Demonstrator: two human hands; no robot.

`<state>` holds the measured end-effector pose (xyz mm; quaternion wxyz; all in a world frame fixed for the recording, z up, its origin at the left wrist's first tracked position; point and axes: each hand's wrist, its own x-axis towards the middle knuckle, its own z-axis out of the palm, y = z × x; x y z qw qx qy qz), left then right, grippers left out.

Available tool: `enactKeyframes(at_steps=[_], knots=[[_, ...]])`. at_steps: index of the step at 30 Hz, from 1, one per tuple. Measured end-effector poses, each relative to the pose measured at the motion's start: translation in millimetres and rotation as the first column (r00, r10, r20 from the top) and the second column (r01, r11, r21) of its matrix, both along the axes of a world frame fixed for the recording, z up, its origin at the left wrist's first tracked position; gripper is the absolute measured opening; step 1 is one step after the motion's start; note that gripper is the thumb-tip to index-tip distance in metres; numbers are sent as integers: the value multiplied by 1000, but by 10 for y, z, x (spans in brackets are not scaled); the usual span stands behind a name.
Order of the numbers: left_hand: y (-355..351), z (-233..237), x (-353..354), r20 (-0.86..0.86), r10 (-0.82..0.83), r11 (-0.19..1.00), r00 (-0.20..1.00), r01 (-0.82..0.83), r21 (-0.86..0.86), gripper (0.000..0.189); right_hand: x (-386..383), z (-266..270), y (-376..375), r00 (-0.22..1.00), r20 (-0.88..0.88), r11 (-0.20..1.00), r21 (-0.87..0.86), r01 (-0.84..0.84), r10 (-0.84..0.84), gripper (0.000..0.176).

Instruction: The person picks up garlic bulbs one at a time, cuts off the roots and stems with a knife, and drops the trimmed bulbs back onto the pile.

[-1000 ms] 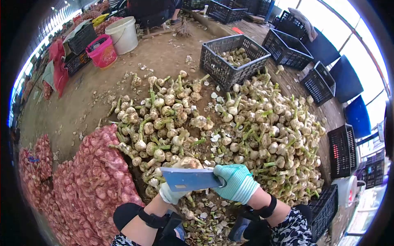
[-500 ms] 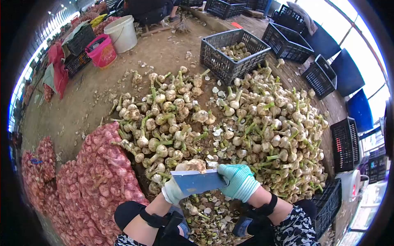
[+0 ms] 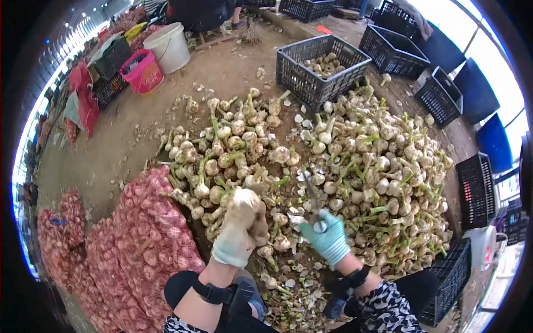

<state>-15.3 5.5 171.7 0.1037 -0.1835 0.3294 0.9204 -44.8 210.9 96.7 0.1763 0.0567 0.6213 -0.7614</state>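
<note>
My left hand (image 3: pixel 239 227), in a pale, dirty glove, is closed over the near edge of the left garlic pile (image 3: pixel 236 144); what is in its fingers is hidden. My right hand (image 3: pixel 326 234), in a striped teal glove, grips the handle of a knife (image 3: pixel 311 188), its blade seen edge-on and pointing up and away. To the right of the knife spreads a larger heap of garlic bulbs (image 3: pixel 383 166) with green stems. Cut pieces and peels (image 3: pixel 294 294) litter the ground between my feet.
Red mesh sacks of bulbs (image 3: pixel 155 227) stand at the left. A black crate (image 3: pixel 322 83) with some garlic is beyond the piles, more crates (image 3: pixel 394 50) at the right. A pink bucket (image 3: pixel 143 72) and white bucket (image 3: pixel 168 47) stand at the back left, near a seated person (image 3: pixel 200 14).
The knife has swung from lying flat between my hands to pointing forward. My hands have moved apart, the left one reaching forward over the left pile.
</note>
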Motion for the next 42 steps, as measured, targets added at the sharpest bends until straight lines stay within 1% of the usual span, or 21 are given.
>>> enactKeyframes(at_steps=[2, 5, 8, 10, 11, 13, 16, 18, 19, 20, 22, 25, 30, 33, 34, 36, 38, 39, 40, 41, 42], knots=[[148, 104, -169, 89, 347, 938, 933, -348, -15, 32, 351, 308, -340, 978, -182, 976, 211, -61, 100, 16], [55, -233, -256, 263, 520, 825, 813, -558, 94, 29, 763, 131, -845, 993, -78, 996, -34, 87, -89, 16], [2, -263, -181, 114, 455, 878, 883, -466, 106, 27, 767, -171, -1110, 981, -33, 982, -8, 191, -191, 15], [37, -9, -178, 168, 471, 856, 866, -495, 149, 28, 717, -652, -1044, 965, 257, 972, 207, -113, 57, 22], [3, -23, -194, 98, 466, 862, 880, -476, 176, 28, 907, -976, -1003, 939, 335, 985, 174, 18, -76, 32], [120, -42, -212, 44, 450, 868, 892, -448, 214, 28, 1045, -1191, -768, 949, 314, 915, 381, -131, 5, 36], [680, 22, -60, -430, -86, 910, 899, -105, -401, 47, 888, -1441, -436, 995, -69, 694, 720, -2, 74, 25], [421, 140, -222, -296, -201, 699, 934, -74, -711, 54, 561, -1197, -247, 990, -126, 596, 791, 139, -65, 23], [273, 186, -257, -202, -85, 843, 976, -37, -536, 48, 450, -1084, -217, 986, -118, 619, 768, 164, -114, 24], [178, 26, -304, -118, 97, 887, 988, -140, -440, 37, 355, -1131, -167, 997, 10, 578, 816, 36, -76, 28], [51, -114, -228, 103, 186, 895, 977, -125, -429, 26, 282, -1447, -215, 995, -89, 659, 745, 101, -51, 30], [80, -115, -119, 127, 172, 910, 977, -108, -401, 20, 49, -1522, -545, 992, -104, 679, 733, 26, 75, 29], [62, -162, -61, 97, 253, 878, 963, -187, -441, 20, -132, -1711, -803, 993, -39, 497, 867, -24, 115, 33], [43, -189, -63, 73, 143, 762, 987, -62, -644, 30, -162, -1790, -634, 997, -66, 840, 538, 75, -47, 28], [47, -319, -48, 68, 151, 768, 986, -74, -636, 30, -138, -1345, -642, 988, -107, 929, 343, 138, -108, 29], [61, -668, -31, 66, -38, 384, 997, 76, -920, 50, -58, -733, -635, 955, -263, 942, 262, 208, -138, 37], [146, -308, -98, 322, -236, 261, 917, 379, -888, 52, 44, -101, -651, 955, -294, 987, 147, 70, -24, 48], [120, -286, -96, 284, -219, 374, 934, 349, -859, 52, 88, 19, -545, 893, -379, 867, 498, -22, 241, 44], [80, -290, -70, 249, -202, 479, 947, 317, -818, 51, 144, 308, -473, 969, -165, 978, 131, -161, 182, 32], [31, -437, -45, 111, -200, 706, 973, 222, -673, 49, 100, 526, -404, 981, -114, 988, 28, -152, 154, 28], [28, -379, -40, 105, -202, 704, 974, 219, -675, 49, 23, 657, -310, 989, -59, 988, -72, -139, 135, 23]])
